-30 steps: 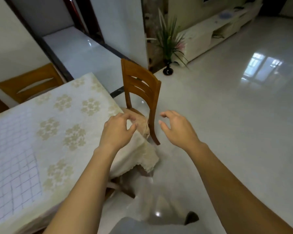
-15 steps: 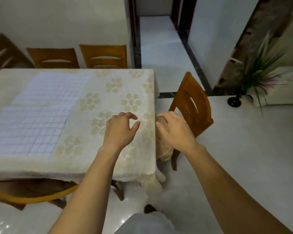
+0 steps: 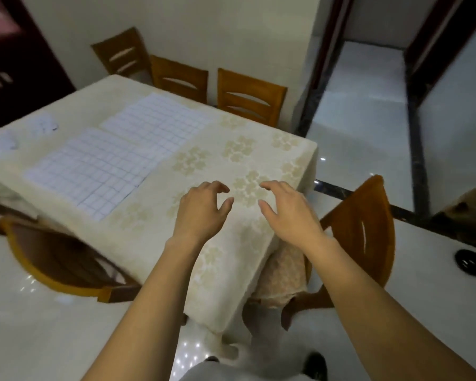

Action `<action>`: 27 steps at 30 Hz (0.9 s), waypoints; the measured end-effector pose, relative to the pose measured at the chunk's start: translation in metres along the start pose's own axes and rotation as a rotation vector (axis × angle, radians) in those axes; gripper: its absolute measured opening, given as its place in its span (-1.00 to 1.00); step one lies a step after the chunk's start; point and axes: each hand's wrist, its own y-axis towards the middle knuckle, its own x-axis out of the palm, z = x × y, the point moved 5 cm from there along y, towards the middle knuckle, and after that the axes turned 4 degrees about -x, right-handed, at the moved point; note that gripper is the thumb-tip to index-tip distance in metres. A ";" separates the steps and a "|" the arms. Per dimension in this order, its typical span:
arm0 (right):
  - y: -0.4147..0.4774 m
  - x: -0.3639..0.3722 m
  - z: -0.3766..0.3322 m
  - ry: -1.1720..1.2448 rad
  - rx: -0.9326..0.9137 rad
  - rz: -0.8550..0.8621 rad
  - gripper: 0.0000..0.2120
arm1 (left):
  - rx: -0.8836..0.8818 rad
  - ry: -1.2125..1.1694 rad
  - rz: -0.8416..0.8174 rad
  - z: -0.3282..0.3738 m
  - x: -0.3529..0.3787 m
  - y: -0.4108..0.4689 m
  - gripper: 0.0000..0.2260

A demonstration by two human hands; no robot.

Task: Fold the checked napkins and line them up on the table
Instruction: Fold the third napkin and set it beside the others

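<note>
Two white checked napkins lie flat and unfolded on the cream flowered tablecloth: the near napkin and the far napkin, side by side left of my hands. Further left lie two small crumpled white pieces, blurred. My left hand and my right hand hover over the table's near right corner, fingers loosely curled, holding nothing. Neither hand touches a napkin.
The table has wooden chairs round it: several at the far side, one at the right with a cushion, one at the near left. A glossy tiled floor and a doorway lie to the right.
My view has swung left, from the floor and chair onto the table. Both hands now hang over the tablecloth corner; the napkins have come fully into view.
</note>
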 end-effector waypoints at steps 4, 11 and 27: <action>0.017 -0.001 0.023 0.057 -0.191 -0.091 -0.61 | -0.183 0.030 0.085 0.016 0.013 -0.013 -0.71; 0.025 -0.010 0.058 0.060 -0.384 -0.177 -0.61 | -0.393 0.217 0.223 0.065 0.031 -0.050 -0.68; 0.045 0.034 0.006 0.015 -0.750 -0.299 -0.49 | -0.717 0.322 0.264 0.038 0.032 -0.111 -0.65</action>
